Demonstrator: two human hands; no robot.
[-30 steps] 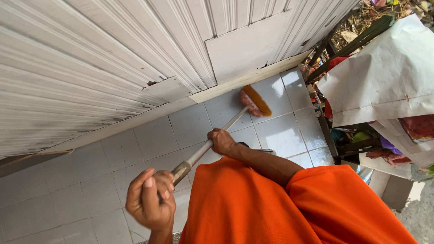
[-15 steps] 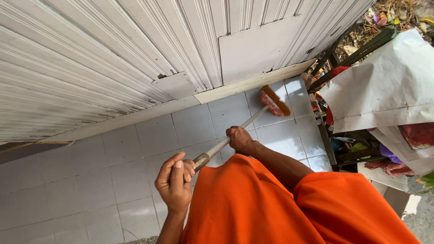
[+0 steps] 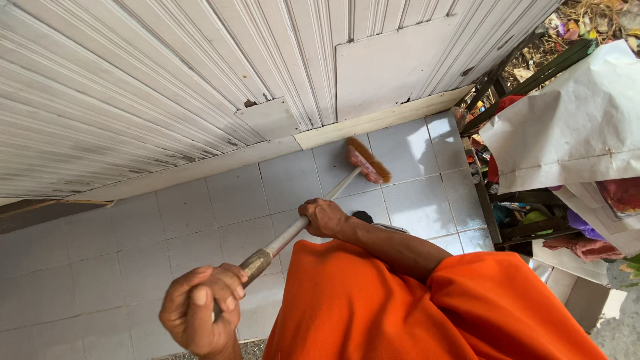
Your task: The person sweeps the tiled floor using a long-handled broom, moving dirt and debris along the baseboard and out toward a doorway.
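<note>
A broom [image 3: 365, 160] with a pink head and orange bristles rests on the grey tiled floor [image 3: 167, 240], close to the base of a white ribbed wall [image 3: 167, 87]. Its pale handle runs back toward me. My right hand [image 3: 323, 217] grips the handle midway. My left hand [image 3: 201, 307] is closed around the worn, darker top end of the handle, low in view. An orange robe [image 3: 400, 307] covers my body and right arm below the hands.
A cream skirting strip [image 3: 373, 120] runs along the wall's foot. At the right stand a white sheet [image 3: 567, 127] over a dark metal frame, coloured clutter beneath it, and dry litter at the top right corner.
The broom head has slid left and back along the tiles, away from the right corner. My left hand has dropped lower and left, pulling the handle toward me.
</note>
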